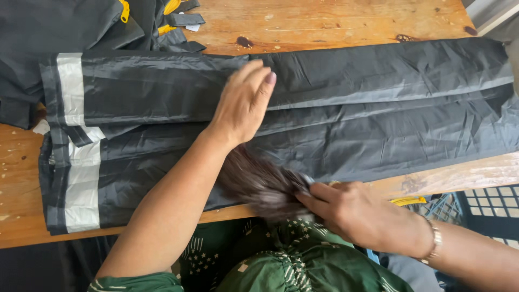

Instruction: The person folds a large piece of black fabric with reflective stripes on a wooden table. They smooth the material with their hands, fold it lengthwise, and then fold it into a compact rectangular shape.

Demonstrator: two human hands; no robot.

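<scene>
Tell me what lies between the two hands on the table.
In the head view, only black trouser fabric lies between the left hand and the right hand.

The light is soft and even, like daylight, and nothing is very dark or very bright. The worn orange-brown wooden table [335, 21] shines a little near the top. The shiny black folded rain garment with grey stripes [389, 108] shows pale gleams along its creases. The left hand [244, 103] drops only a faint shadow on the cloth. A dark bunch of cloth [259, 186] by the right hand [351, 213] is smeared with blur. The rest looks sharp.
</scene>
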